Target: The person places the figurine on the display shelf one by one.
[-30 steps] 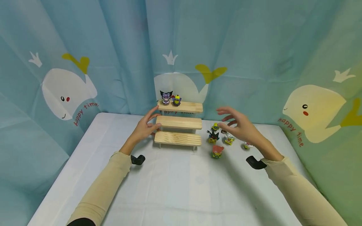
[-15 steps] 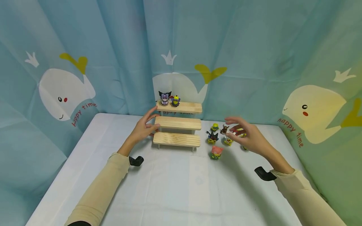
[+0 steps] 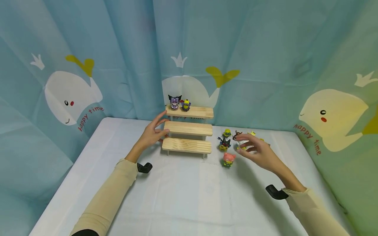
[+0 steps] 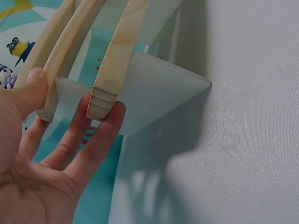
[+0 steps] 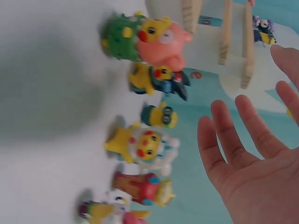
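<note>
A three-tier wooden display shelf (image 3: 187, 145) stands on the table. My left hand (image 3: 149, 135) grips its left end, with the thumb at the middle plank (image 4: 70, 46) and fingertips touching the front plank (image 4: 112, 70) in the left wrist view. Two toy figurines, one purple and black (image 3: 175, 103) and one yellow with purple (image 3: 186, 105), stand on the left of the top plank. Holding nothing, my right hand (image 3: 260, 152) hovers over the loose figurines with fingers spread and slightly bent. Nearest it is a white-hooded yellow figurine (image 5: 147, 144), partly hidden in the head view.
Right of the shelf stand a pink-headed figurine (image 3: 228, 159), a black-eared one (image 3: 224, 144), a small yellow one with goggles (image 3: 226, 132) and a brown one (image 3: 237, 134). More figurines lie partly behind my right hand. A blue whale-print curtain (image 3: 189, 39) hangs behind the table (image 3: 177, 196).
My right hand has moved right and then nearer the front, over the loose figurines, still holding nothing. My left hand stays at the shelf's left end.
</note>
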Demonstrator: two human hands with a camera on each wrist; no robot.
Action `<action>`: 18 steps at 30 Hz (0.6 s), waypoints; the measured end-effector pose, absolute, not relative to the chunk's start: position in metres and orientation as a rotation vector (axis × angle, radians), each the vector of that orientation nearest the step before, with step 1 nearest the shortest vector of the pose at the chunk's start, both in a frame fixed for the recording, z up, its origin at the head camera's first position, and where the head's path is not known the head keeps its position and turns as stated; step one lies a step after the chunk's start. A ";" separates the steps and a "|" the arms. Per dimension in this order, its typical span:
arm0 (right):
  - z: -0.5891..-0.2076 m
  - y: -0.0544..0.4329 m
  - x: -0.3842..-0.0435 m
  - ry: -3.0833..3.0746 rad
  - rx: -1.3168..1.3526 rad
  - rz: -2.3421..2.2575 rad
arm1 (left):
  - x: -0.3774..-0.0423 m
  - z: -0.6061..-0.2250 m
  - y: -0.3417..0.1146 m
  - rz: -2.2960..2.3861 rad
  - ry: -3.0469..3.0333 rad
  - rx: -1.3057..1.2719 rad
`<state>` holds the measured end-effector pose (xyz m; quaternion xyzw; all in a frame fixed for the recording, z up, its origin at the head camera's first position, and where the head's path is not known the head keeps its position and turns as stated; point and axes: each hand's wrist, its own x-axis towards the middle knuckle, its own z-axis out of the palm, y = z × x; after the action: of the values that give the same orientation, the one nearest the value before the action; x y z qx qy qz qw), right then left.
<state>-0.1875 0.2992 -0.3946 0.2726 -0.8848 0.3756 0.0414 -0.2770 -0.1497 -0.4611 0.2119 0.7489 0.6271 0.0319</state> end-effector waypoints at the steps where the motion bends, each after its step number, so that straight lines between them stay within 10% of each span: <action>1: -0.398 0.300 -0.187 -2.714 0.831 1.166 | -0.277 -0.461 -0.150 1.930 2.306 0.651; 18: -0.449 0.299 -0.182 -2.632 0.903 1.340 | -0.268 -0.445 -0.147 1.946 2.247 0.669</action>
<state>-0.1823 0.2993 -0.4486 0.2922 -0.8519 0.4338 0.0268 -0.2678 -0.1470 -0.4450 0.2195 0.7366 0.6380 0.0474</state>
